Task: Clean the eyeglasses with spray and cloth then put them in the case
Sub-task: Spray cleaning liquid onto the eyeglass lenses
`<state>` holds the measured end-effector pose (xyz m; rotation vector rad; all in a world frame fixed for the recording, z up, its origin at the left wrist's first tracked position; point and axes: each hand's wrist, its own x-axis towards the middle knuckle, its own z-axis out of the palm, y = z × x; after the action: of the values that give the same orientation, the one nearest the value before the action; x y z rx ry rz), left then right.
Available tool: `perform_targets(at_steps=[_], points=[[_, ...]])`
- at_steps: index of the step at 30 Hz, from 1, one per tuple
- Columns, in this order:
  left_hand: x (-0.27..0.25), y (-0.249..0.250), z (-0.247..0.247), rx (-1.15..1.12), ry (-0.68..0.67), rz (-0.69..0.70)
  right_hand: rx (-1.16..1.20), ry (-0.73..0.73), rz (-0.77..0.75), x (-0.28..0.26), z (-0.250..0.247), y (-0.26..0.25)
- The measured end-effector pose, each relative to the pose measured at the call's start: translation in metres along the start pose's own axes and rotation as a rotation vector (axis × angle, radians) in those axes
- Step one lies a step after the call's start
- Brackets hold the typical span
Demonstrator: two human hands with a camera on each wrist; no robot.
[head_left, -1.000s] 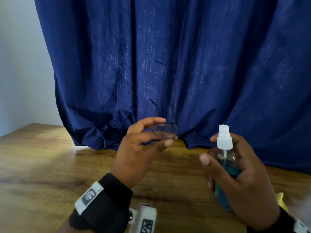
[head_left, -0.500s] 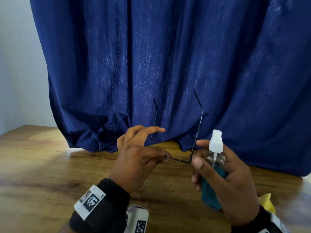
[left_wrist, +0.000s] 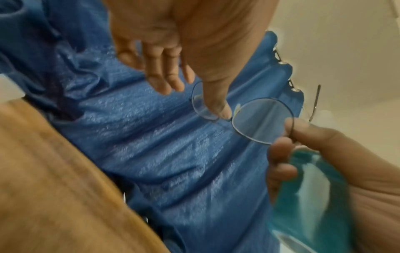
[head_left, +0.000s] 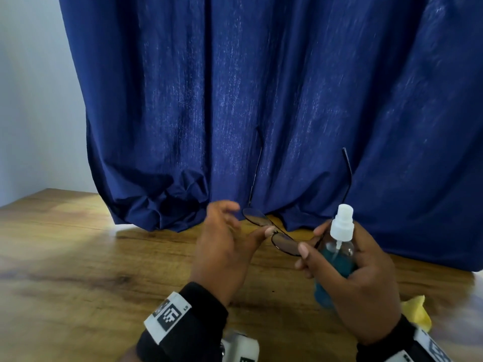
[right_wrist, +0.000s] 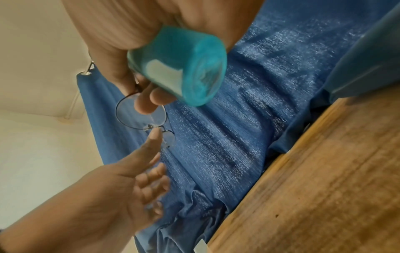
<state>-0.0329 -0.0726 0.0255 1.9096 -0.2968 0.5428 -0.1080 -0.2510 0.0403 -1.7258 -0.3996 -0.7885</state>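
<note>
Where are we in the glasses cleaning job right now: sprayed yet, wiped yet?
Early. Done: the eyeglasses are off the table, temples open. In hand: the right hand grips the spray bottle and pinches one lens rim; the left hand touches the bridge with its thumb. No spray visible on the lenses. Left: spraying, wiping with the yellow cloth, casing; no case in view.

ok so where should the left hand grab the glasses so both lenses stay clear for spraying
Probably the bridge of the eyeglasses, pinched from the near side by the left hand. Its thumb already touches there; the temples stand open pointing up and away, and the right hand, also holding the spray bottle, pinches the outer rim.
</note>
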Motion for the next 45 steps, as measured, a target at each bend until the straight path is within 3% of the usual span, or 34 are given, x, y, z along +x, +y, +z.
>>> perform_targets(at_steps=[3,6,9,14,20,25,28,32,36,40,45], points=[[-0.007,0.001,0.008,-0.215,-0.254,-0.181,-0.007,-0.001,0.01,0.0,0.001,0.001],[-0.009,0.002,0.011,-0.563,-0.427,-0.472,-0.062,-0.023,0.014,0.0,0.001,0.005],[-0.006,0.005,0.011,-0.773,-0.491,-0.602,-0.098,-0.048,-0.009,-0.001,0.001,0.007],[-0.001,0.003,0.009,-0.937,-0.553,-0.683,-0.099,-0.068,-0.033,-0.001,0.0,0.006],[0.009,-0.006,0.001,-1.008,-0.418,-0.546,-0.035,-0.061,0.055,0.002,-0.002,0.004],[0.022,-0.015,-0.007,-0.921,-0.107,-0.336,0.016,-0.033,0.129,0.009,-0.012,0.004],[0.028,-0.019,-0.009,-0.918,0.012,-0.239,-0.028,-0.112,0.035,0.008,-0.012,-0.003],[0.028,-0.016,-0.01,-0.953,0.017,-0.179,-0.133,-0.168,-0.11,0.002,-0.011,-0.006],[0.027,-0.015,-0.01,-0.998,0.051,-0.157,-0.102,-0.168,-0.156,-0.001,-0.01,-0.013],[0.031,-0.017,-0.013,-1.016,0.139,-0.159,-0.159,-0.197,-0.041,0.0,-0.01,-0.013],[0.033,-0.021,-0.015,-1.004,0.158,-0.188,-0.198,-0.394,0.128,0.002,-0.007,-0.013]])
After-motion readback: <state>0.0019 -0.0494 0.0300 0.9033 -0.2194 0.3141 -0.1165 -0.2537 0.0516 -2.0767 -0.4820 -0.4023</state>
